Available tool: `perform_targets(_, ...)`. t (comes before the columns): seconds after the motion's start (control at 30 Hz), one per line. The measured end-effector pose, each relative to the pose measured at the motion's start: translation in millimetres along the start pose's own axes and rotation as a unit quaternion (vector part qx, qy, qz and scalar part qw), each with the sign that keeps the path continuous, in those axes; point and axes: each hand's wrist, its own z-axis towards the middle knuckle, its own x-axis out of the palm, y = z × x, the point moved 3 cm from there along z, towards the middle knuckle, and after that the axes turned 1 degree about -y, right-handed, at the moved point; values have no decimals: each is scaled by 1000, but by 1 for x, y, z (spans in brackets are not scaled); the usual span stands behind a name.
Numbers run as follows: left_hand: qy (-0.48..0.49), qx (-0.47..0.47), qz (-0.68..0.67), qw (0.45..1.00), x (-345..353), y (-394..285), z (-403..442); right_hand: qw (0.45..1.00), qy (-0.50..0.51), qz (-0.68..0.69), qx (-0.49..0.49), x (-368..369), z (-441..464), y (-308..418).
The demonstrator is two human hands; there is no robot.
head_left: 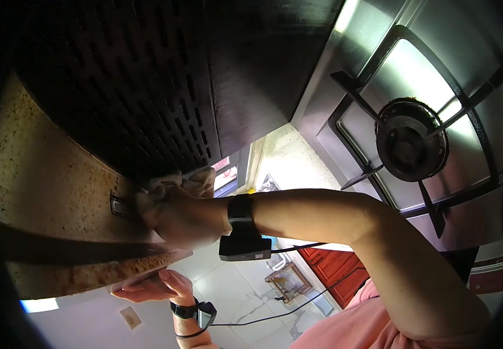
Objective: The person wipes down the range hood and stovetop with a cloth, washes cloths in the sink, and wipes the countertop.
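Note:
My right hand (184, 224) reaches across from the right, its fingers closed on a pale crumpled cloth (202, 181). The cloth lies against the range hood where its greasy, brown-spotted panel (59, 157) meets the black slotted panel (147, 87). Just left of the cloth is a small rectangular fitting (120, 206) in the brown panel. Lower down, my left hand (161, 286) is at the hood's stained edge, fingers stretched out and apparently touching it from beneath. Nothing shows in that hand. Both wrists wear black straps with small devices; the right fingertips are partly hidden by the cloth.
A steel gas stove with a black burner (411, 139) and a pan support (484, 139) fills the upper right. Beyond my arm are a pale speckled counter (289, 157), red cabinet doors (330, 270) and a tiled floor (228, 285). A black cable (298, 314) runs from the left wrist.

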Motion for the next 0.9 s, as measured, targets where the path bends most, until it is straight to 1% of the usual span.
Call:
perform_targets(0.1,0,9,3,1000,0,1,0,998,-42,33,37,-13,-6,-3)
perform_targets(0.17,4,17,-6,1000,0,2,1,997,-74,13,33,-23,-9,-5)
perform_targets(0.27,11,35,1,999,1,2,4,990,-84,-107,-38,-32,0,-11)
perform_targets(0.3,10,27,-1,1000,2,1,4,983,-87,-147,-62,-36,5,-16)
perform_targets(0.37,7,9,-4,1000,3,-1,3,983,-51,-163,-62,-50,25,-31)
perform_targets(0.4,-2,17,-7,1000,4,-1,4,990,-13,-139,-38,-61,43,-43)
perform_targets(0.47,-20,34,-11,999,7,-2,5,995,-1,-100,1,-37,-2,-34)
perform_targets(0.5,-11,23,-6,1000,6,0,3,996,4,-82,21,-24,-26,-29)
perform_targets(0.53,-3,13,-1,1000,2,2,0,987,-30,-153,-29,-18,-29,-26)
perform_targets(0.67,5,13,-35,999,2,2,0,978,-33,-153,-140,6,-4,-12)
perform_targets(0.7,1,7,-26,1000,1,4,-2,973,-32,-159,-166,11,-3,-5)
perform_targets(0.73,-7,4,-16,1000,-2,6,-9,947,-70,-259,-175,26,-22,16)
perform_targets(0.77,-16,6,-8,1000,-5,10,-11,946,24,-236,-222,29,-20,15)
perform_targets(0.8,-27,4,-13,1000,-6,12,-15,931,121,-216,-268,25,-14,7)
perform_targets(0.83,0,-16,86,996,-19,19,-30,902,219,-203,-311,25,-17,9)
perform_targets(0.87,0,0,36,999,-11,9,-20,894,305,-171,-280,32,-33,19)
perform_targets(0.9,0,31,36,999,-9,10,-21,886,198,-284,-308,41,-14,27)
